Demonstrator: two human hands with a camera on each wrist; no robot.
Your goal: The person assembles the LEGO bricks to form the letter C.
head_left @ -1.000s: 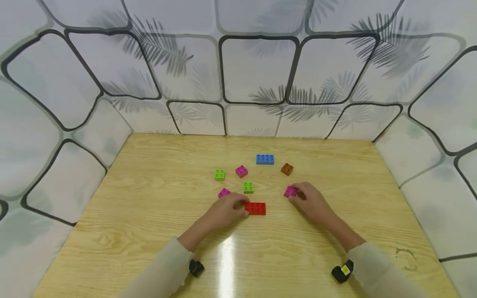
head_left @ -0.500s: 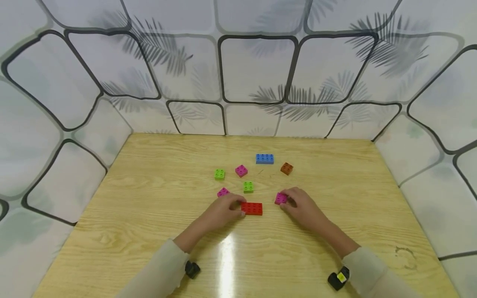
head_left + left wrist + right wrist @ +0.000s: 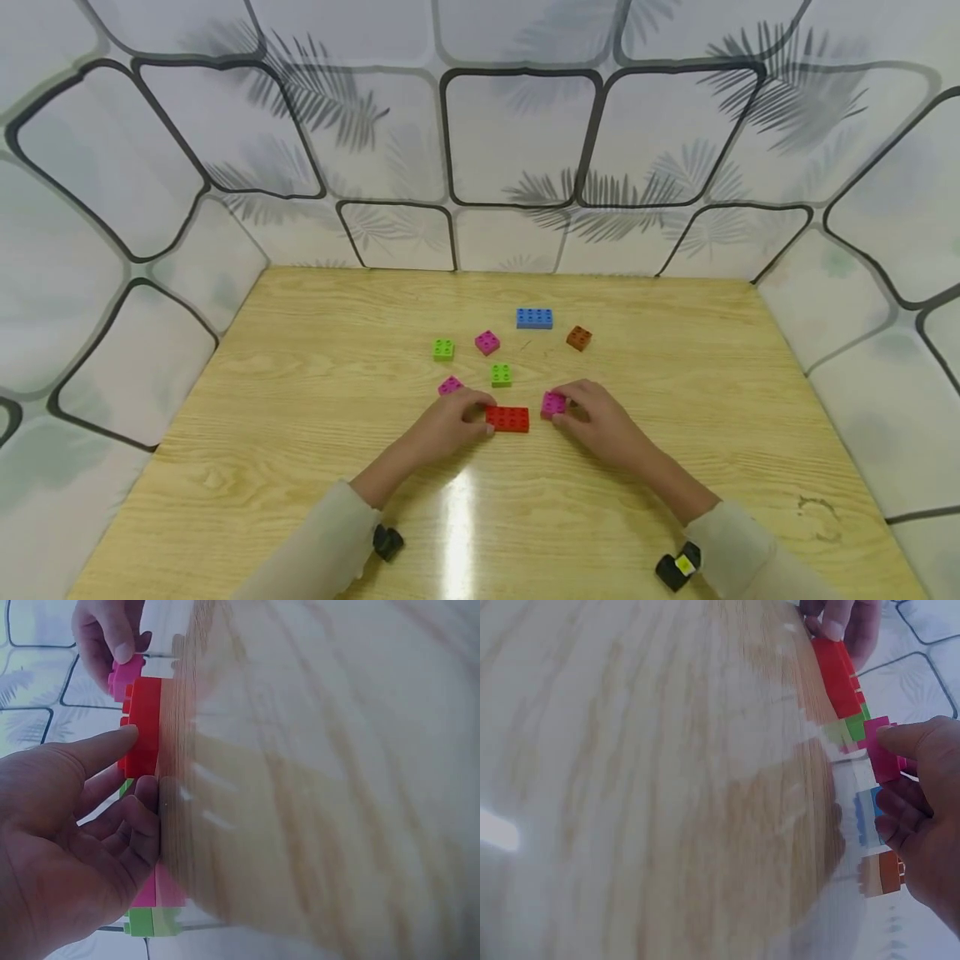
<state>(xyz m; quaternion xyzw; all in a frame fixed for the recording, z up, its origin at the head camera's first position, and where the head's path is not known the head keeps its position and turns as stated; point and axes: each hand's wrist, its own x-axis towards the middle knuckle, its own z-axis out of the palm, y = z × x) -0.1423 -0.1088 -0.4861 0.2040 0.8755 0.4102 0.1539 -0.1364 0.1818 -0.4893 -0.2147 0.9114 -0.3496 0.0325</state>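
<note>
My left hand (image 3: 450,425) pinches the left end of a red toy building brick (image 3: 508,419), studs up on the table; the left wrist view shows the thumb on the near side of the red brick (image 3: 144,727). Just right of it, my right hand (image 3: 603,423) pinches a magenta brick (image 3: 552,405) between thumb and fingers. A narrow gap separates the two bricks in the head view. Beyond my left hand lies another magenta brick (image 3: 450,385), partly hidden by the fingers. A lime green brick (image 3: 501,376) sits just behind the red one.
Farther back on the wooden table (image 3: 300,350) lie a second lime green brick (image 3: 443,350), a magenta brick (image 3: 487,342), a blue brick (image 3: 534,318) and a brown-orange brick (image 3: 578,337). Patterned white panels (image 3: 517,142) enclose the back and sides.
My right hand has moved left and slightly nearer with its magenta brick, closing in on the red brick. My left hand has shifted the red brick slightly left.
</note>
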